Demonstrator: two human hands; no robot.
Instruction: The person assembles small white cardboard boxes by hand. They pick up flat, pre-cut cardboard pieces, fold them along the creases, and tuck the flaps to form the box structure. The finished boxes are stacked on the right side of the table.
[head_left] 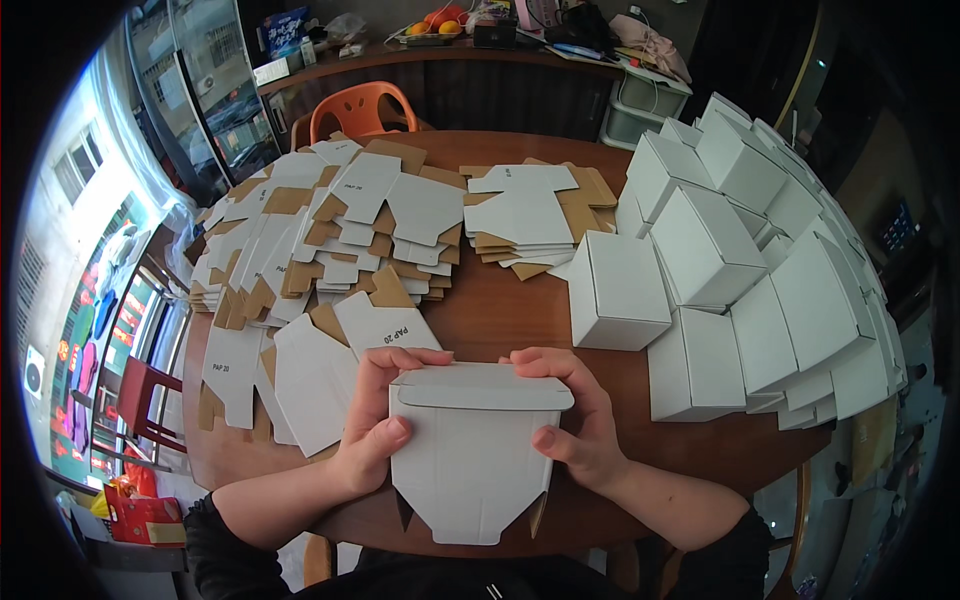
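Note:
A partly folded white cardboard box (470,455) is held between both hands above the table's near edge. My left hand (382,425) grips its left side, with the thumb on the front and the fingers over the top. On the right side, my right hand (575,420) holds it the same way. A narrow flap (480,392) is bent down along the box's upper edge. Its tapered lower panel points toward me, with brown inner flaps showing at both lower corners. Flat white box blanks (315,380) lie just beyond my left hand.
Stacks of flat box blanks (350,215) cover the table's left, with a smaller stack (525,205) at centre back. Folded white boxes (705,245) are piled high on the right, one box (618,290) nearest my right hand. An orange chair (362,108) stands behind the wooden table (490,315).

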